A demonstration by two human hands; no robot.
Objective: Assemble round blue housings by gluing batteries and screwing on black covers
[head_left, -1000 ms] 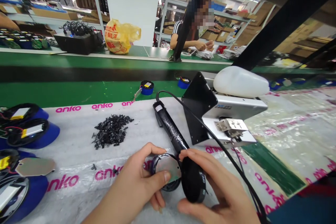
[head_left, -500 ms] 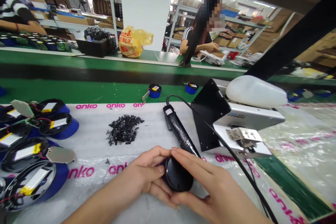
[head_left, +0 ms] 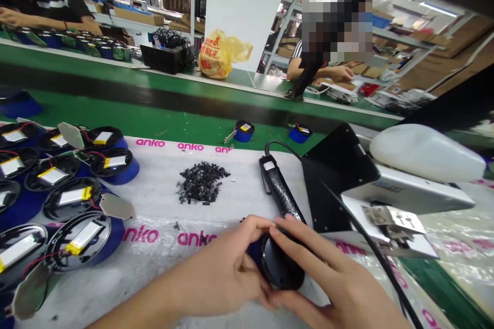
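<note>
Both hands are closed around a round blue housing with a glossy black face [head_left: 281, 264], held low at the front of the bench. My left hand [head_left: 235, 262] grips its left side, with curled fingers partly hiding the blue wall. From the right, my right hand [head_left: 328, 272] lays its fingers over the top rim, and its thumb is at the bottom edge. Just beyond lies a black corded electric screwdriver [head_left: 281, 187]. A pile of small black plastic parts [head_left: 203, 182] rests on the white foam sheet [head_left: 158, 193].
Several open blue housings with batteries [head_left: 111, 164] crowd the left. A silver and black machine [head_left: 417, 190] stands at right, a white bottle [head_left: 424, 151] lying on it. Two blue units [head_left: 244, 132] sit on the green belt. Co-workers [head_left: 335, 72] sit across, beside a yellow bag [head_left: 218, 56].
The view has swung left, so the scene sits farther right. Both hands still hold the housing. My left thumb, earlier against the black face's edge, is now drawn back from it.
</note>
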